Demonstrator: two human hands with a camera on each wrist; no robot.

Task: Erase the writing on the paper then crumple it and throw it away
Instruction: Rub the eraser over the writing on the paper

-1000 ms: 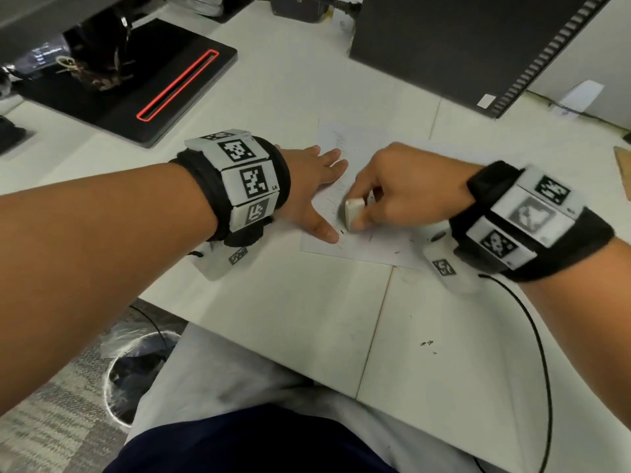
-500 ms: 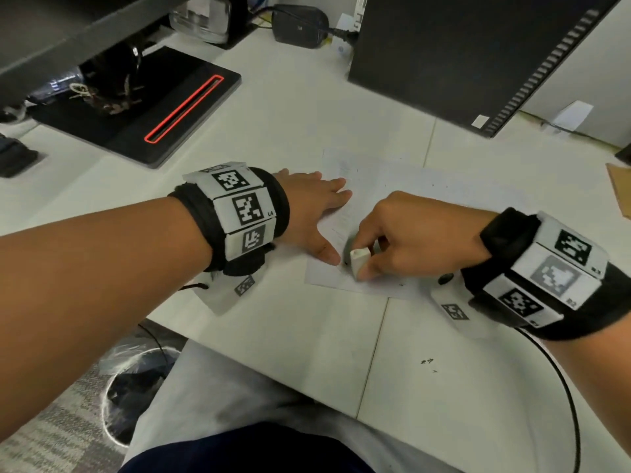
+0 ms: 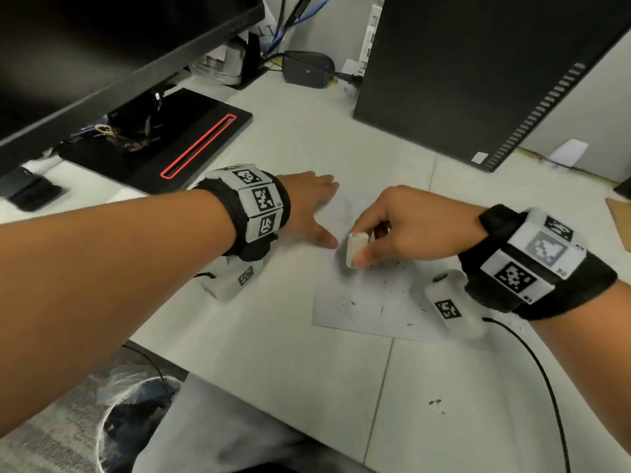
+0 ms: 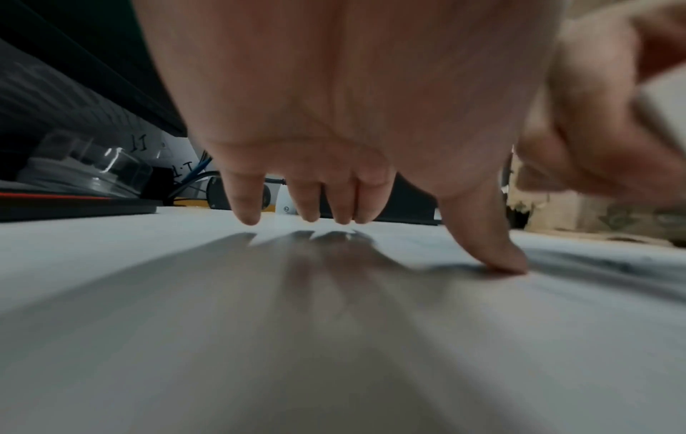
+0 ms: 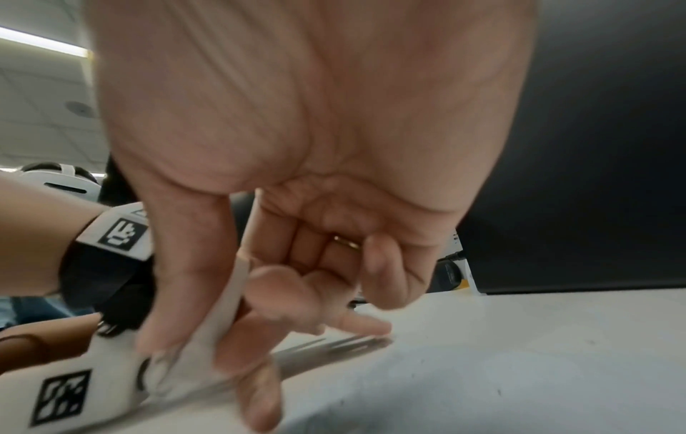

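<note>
A white sheet of paper (image 3: 368, 302) lies on the white desk (image 3: 273, 353), with faint grey marks and dark eraser crumbs on it. My left hand (image 3: 321, 213) lies flat on the sheet's left part with straight fingers. Its thumb (image 4: 501, 261) presses the paper. My right hand (image 3: 362, 254) pinches a white eraser (image 3: 355, 247) between thumb and forefinger, just right of the left thumb. The eraser's lower end is down at the sheet. In the right wrist view the eraser (image 5: 208, 346) stands upright in the pinch, with the other fingers curled.
A bin with a plastic liner (image 3: 136, 414) stands on the floor below the desk edge at lower left. A monitor (image 3: 102, 46) and its black base (image 3: 191, 145) are at back left, a black computer tower (image 3: 478, 63) at back right. A black cable (image 3: 546, 387) runs by my right wrist.
The right hand has kept moving the eraser over the paper beside the left thumb. The left hand stays flat on the sheet. The head view has tilted up toward the monitor.
</note>
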